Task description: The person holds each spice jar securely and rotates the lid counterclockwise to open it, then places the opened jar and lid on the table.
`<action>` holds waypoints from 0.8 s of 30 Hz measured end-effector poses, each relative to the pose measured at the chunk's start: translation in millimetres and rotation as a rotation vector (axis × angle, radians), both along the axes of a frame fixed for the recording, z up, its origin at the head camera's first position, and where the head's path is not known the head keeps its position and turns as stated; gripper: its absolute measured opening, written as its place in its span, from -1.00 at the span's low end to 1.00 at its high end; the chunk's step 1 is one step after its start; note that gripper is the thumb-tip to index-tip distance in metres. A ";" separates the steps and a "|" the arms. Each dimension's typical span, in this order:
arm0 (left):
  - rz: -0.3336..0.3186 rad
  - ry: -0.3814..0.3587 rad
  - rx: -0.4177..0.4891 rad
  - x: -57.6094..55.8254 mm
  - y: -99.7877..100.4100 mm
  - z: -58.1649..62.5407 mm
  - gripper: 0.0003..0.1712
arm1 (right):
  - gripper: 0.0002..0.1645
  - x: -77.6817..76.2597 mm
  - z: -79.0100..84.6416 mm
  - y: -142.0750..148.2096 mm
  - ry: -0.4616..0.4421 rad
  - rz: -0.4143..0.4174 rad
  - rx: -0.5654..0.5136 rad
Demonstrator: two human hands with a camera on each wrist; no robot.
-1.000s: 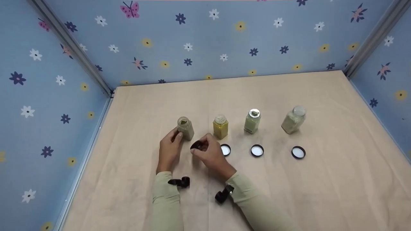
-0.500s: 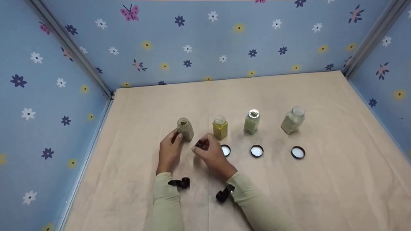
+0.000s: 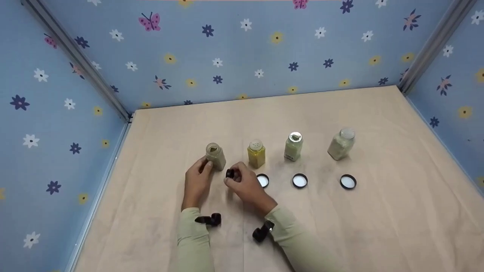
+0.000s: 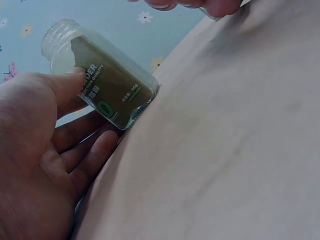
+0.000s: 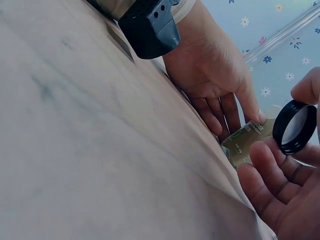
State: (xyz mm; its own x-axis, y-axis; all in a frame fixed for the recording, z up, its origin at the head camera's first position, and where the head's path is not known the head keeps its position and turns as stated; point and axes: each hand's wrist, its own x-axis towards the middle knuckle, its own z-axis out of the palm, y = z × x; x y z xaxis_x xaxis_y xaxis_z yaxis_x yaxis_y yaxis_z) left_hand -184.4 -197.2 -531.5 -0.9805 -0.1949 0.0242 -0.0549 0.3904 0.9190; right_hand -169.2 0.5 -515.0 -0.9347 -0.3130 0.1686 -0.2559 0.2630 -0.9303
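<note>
A square glass spice bottle (image 3: 216,158) of brownish-green powder stands uncapped on the table, left of the other bottles. My left hand (image 3: 196,185) grips its side, the thumb over the printed label in the left wrist view. Close by on the right, my right hand (image 3: 247,185) pinches a black screw cap (image 3: 230,173) between thumb and fingers, held apart from the bottle. In the right wrist view the cap (image 5: 284,117) stands on edge, its pale inside showing.
To the right stand a yellow-filled shaker bottle (image 3: 256,155), a green-filled bottle (image 3: 293,149) and a pale green one (image 3: 341,145). Before them lie three black caps with white insides: a near one (image 3: 262,180) partly behind my right hand, a middle one (image 3: 300,180) and a far-right one (image 3: 348,182).
The black cap has turned in my right fingers. My left hand keeps its grip on the bottle, which stays in place. The whole head view has shifted slightly.
</note>
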 end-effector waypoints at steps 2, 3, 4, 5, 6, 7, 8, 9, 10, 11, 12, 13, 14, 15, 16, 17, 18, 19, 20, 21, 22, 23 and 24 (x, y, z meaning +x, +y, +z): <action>0.002 -0.012 -0.001 0.2 0.1 0.2 -0.47 | -0.69 0.2 -0.2 -0.1 -0.006 0.004 0.020; 0.002 -0.015 -0.002 0.2 0.2 0.9 -0.46 | -0.69 -0.1 0.3 -0.2 -0.006 0.005 0.026; 0.002 -0.016 -0.003 -0.3 0.2 1.5 -0.46 | -0.69 -0.6 0.9 -0.1 -0.003 0.003 0.034; 0.005 -0.016 -0.005 -0.7 0.5 2.4 -0.47 | -0.69 -1.3 1.7 0.0 0.000 0.001 0.038; 0.008 -0.016 -0.009 -1.2 0.5 3.3 -0.47 | -0.69 -2.0 2.6 0.1 0.002 -0.002 0.044; 0.011 -0.011 -0.014 -1.8 0.4 3.8 -0.47 | -0.69 -2.6 3.4 0.5 0.003 -0.006 0.049; 0.013 -0.011 -0.019 -2.2 0.3 4.3 -0.47 | -0.69 -3.2 4.2 0.7 0.005 -0.008 0.054; 0.015 -0.013 -0.025 -2.5 0.4 4.7 -0.47 | -0.69 -3.6 4.8 1.0 0.008 -0.011 0.060; 0.018 -0.017 -0.031 -2.7 0.3 4.9 -0.48 | -0.68 -3.8 5.2 1.3 0.009 -0.011 0.068; 0.020 -0.022 -0.035 -2.8 0.2 4.9 -0.47 | -0.68 -3.9 5.2 1.7 0.009 -0.010 0.073; 0.018 -0.024 -0.036 -2.9 0.1 4.8 -0.47 | -0.68 -3.8 5.3 1.8 0.009 -0.008 0.078; 0.021 -0.024 -0.037 -3.3 0.1 4.5 -0.48 | -0.68 -3.6 5.0 1.9 0.009 -0.004 0.079; 0.020 -0.029 -0.038 -3.3 0.1 4.2 -0.48 | -0.68 -3.3 4.6 1.9 0.011 0.000 0.083; 0.022 -0.032 -0.037 -3.3 0.1 3.9 -0.48 | -0.67 -2.9 4.1 1.8 0.016 0.008 0.086; 0.022 -0.032 -0.036 -3.2 -0.1 3.6 -0.48 | -0.67 -2.4 3.5 1.5 0.024 0.017 0.090; 0.021 -0.032 -0.035 -3.1 -0.3 3.3 -0.47 | -0.66 -1.9 2.6 1.1 0.031 0.027 0.099; 0.023 -0.031 -0.034 -2.9 -0.3 3.1 -0.47 | -0.65 -1.3 1.9 0.7 0.039 0.038 0.109; 0.027 -0.032 -0.035 -2.7 -0.1 3.0 -0.47 | -0.64 -0.7 0.8 0.3 0.049 0.050 0.125; 0.025 -0.030 -0.033 -2.4 -0.1 2.8 -0.47 | -0.62 -0.1 -0.1 0.0 0.061 0.062 0.146; 0.024 -0.028 -0.033 -2.1 0.1 2.5 -0.47 | -0.62 0.5 -0.8 -0.3 0.075 0.075 0.169; 0.021 -0.023 -0.032 -1.8 0.3 2.2 -0.47 | -0.61 1.2 -1.4 -0.6 0.086 0.086 0.195; 0.020 -0.020 -0.031 -1.6 0.6 1.8 -0.47 | -0.61 1.9 -1.9 -0.7 0.094 0.096 0.224; 0.017 -0.017 -0.030 -1.4 1.0 1.4 -0.47 | -0.61 2.6 -2.0 -0.8 0.102 0.105 0.251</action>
State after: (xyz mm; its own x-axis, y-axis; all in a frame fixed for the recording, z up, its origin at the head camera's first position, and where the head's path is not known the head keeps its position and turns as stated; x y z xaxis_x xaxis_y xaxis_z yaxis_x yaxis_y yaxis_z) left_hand -185.8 -196.3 -530.1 -0.9775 -0.2106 0.0139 -0.0769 0.4168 0.9058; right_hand -166.6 -0.3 -517.0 -0.8770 -0.4512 0.1655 -0.3831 0.4485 -0.8075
